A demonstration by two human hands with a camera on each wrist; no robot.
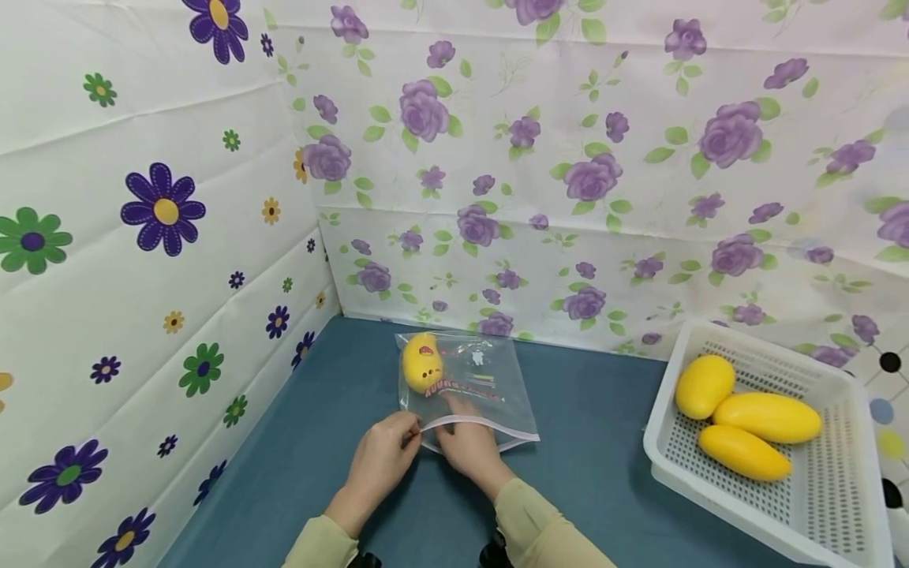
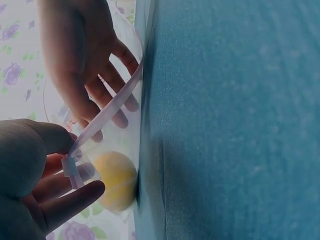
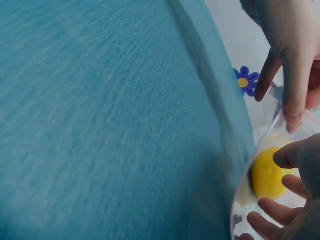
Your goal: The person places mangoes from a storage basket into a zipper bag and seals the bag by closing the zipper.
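Observation:
A clear zip bag with red print lies on the blue table, its pale zip edge towards me and its mouth parted. Inside, at the far left, rests a yellow mango-shaped fruit, with small dark face-like marks showing over it. My left hand pinches the left corner of the mouth, where a small slider sits by the fingers. My right hand reaches through the mouth into the bag, fingers spread and holding nothing; the fruit lies beyond its fingertips.
To the right stands a white perforated basket with three yellow mango-shaped fruits in it. A flower-printed sheet rises behind the table, and another runs along its left side.

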